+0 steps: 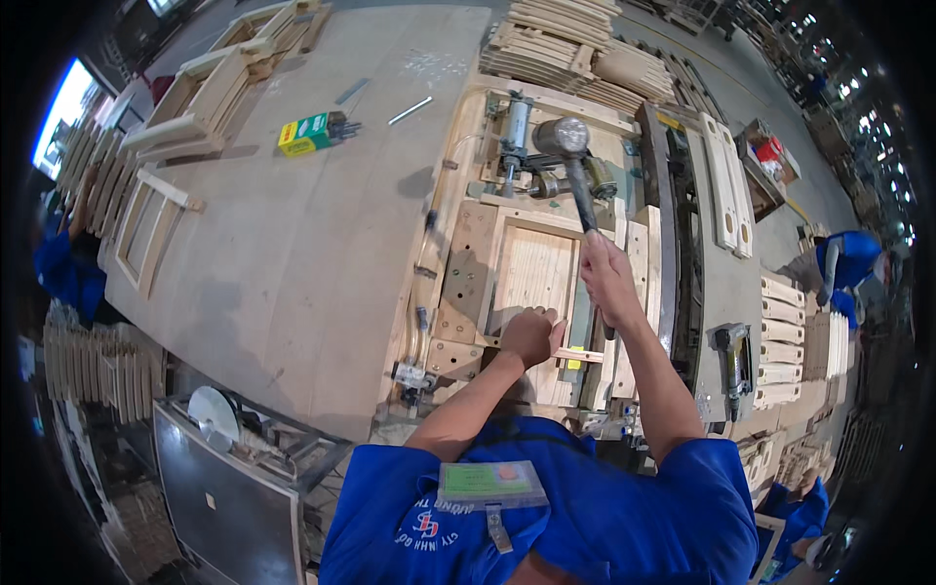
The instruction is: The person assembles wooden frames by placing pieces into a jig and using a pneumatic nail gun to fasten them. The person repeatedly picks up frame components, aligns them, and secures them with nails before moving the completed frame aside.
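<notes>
My right hand (pixel 608 278) is wrapped around the dark handle of a mallet (pixel 563 137). The mallet's thick, round, worn head is raised over the far part of the wooden jig (pixel 472 258). Within the jig lies a rectangular pale wooden frame (pixel 542 225). My left hand (pixel 531 336) is curled closed at the near end of this frame, on a short wooden rail (pixel 585 358) that shows to the right of my fingers. What lies beneath my left fingers is hidden.
Beyond the frame are a pneumatic cylinder (pixel 517 127) and a nail gun (pixel 595 178). A green and yellow box (pixel 304 135) sits on the left tabletop (pixel 331 244). Slats (pixel 546 44) are stacked at the back. Another nail gun (pixel 732 366) lies right. People work at both sides.
</notes>
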`<action>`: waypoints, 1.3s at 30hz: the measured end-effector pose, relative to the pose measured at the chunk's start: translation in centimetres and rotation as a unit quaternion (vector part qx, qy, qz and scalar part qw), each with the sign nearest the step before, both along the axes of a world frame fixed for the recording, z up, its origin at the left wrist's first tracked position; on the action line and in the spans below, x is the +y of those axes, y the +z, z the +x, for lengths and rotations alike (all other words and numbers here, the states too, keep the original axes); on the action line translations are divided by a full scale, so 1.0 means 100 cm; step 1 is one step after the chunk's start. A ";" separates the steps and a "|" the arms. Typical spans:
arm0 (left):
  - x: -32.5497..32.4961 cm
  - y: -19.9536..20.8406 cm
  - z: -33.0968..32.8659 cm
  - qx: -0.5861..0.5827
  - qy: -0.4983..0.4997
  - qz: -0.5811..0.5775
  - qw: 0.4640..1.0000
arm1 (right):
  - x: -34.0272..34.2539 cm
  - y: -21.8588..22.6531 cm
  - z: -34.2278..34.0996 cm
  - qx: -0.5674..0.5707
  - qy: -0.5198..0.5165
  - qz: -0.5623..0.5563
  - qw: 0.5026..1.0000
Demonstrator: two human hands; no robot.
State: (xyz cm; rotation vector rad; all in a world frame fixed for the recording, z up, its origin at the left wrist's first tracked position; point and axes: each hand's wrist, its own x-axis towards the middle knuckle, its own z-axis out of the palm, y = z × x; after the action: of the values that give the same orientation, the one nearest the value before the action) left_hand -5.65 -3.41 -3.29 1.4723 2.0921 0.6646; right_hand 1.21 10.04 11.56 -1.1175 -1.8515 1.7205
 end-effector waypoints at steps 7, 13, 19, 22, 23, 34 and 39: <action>0.001 0.023 0.013 -0.029 -0.110 0.004 0.994 | 0.016 -0.039 0.120 -0.162 -0.204 0.372 0.891; 0.026 0.025 0.050 -0.007 -0.212 0.024 0.977 | 0.032 -0.084 0.181 -0.430 -0.273 0.292 0.809; 0.036 0.040 0.046 0.013 -0.211 -0.035 0.977 | 0.021 -0.065 0.198 -0.376 -0.217 0.361 0.825; 0.027 0.034 0.035 0.020 -0.191 -0.032 0.981 | 0.030 -0.040 0.244 -0.325 -0.325 0.401 0.792; 0.022 0.032 0.031 0.021 -0.170 -0.040 0.984 | 0.035 -0.028 0.260 -0.412 -0.344 0.378 0.754; -0.004 0.059 0.057 -0.030 -0.179 0.134 0.974 | 0.079 -0.007 0.357 -0.418 -0.266 0.192 0.847; -0.023 0.070 0.069 -0.234 -0.163 0.055 0.957 | 0.021 0.025 0.323 -0.188 -0.272 -0.010 0.944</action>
State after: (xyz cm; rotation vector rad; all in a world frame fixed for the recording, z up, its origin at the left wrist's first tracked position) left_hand 1.23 -5.66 3.74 1.4951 1.4374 0.9046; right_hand 33.55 12.11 14.08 -1.8588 -1.5017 1.2684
